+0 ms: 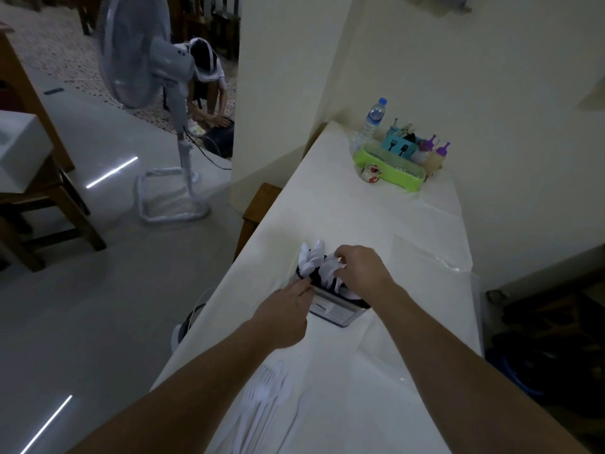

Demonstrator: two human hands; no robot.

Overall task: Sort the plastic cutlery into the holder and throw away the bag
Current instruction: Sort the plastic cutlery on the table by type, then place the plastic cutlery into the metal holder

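Observation:
A metal cutlery holder [337, 311] stands on the white-covered table [409, 224], with white plastic spoons [312, 257] sticking up from its far compartment. My left hand [284, 309] rests against the holder's left rim, fingers extended. My right hand [358, 268] reaches over the top of the holder, fingers pinched around white plastic cutlery there. A clear bag with several white forks and spoons [265, 401] lies on the table near me, between my forearms.
A green tray [389, 173] with a blue utensil box, sauce bottles and a water bottle [373, 121] sits at the table's far end by the wall. A standing fan [144, 57] and a crouching person [206, 80] are on the floor left. A bin [191, 321] peeks out at the table's left edge.

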